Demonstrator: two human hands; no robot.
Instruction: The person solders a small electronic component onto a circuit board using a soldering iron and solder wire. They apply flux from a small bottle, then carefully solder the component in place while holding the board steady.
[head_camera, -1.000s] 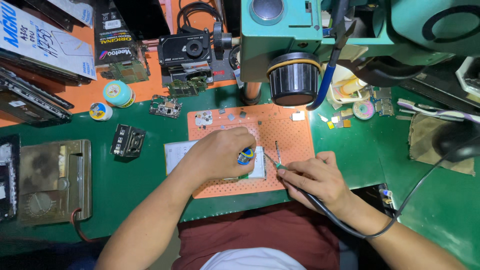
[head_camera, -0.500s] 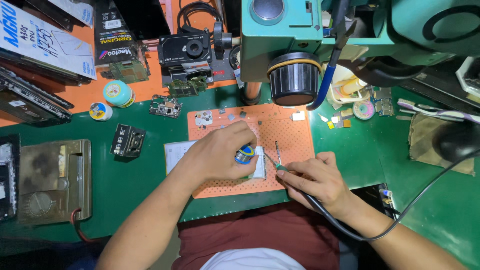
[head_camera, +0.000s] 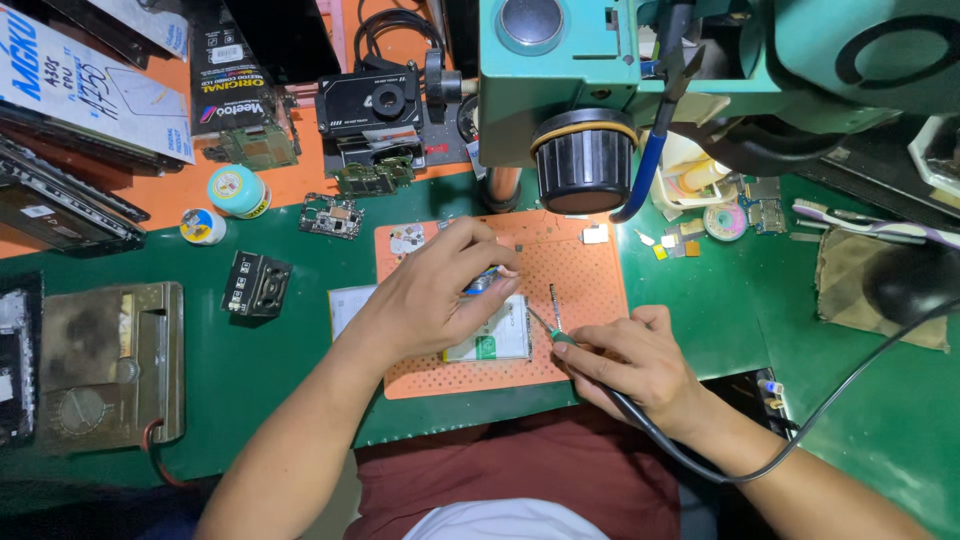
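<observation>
The soldering iron (head_camera: 560, 335) sits pinched in the right hand (head_camera: 630, 365), tip on the orange mat (head_camera: 590, 290); the left hand (head_camera: 440, 295) has crept up the desk (head_camera: 300, 360), now pinching a small blue tin (head_camera: 482, 281).

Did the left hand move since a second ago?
Yes. The left hand lifted slightly toward the far edge of the orange mat, fingers now pinching a small blue thing higher up.

Microscope head (head_camera: 585, 165), round tins (head_camera: 237, 190), circuit board (head_camera: 332, 216).
</observation>
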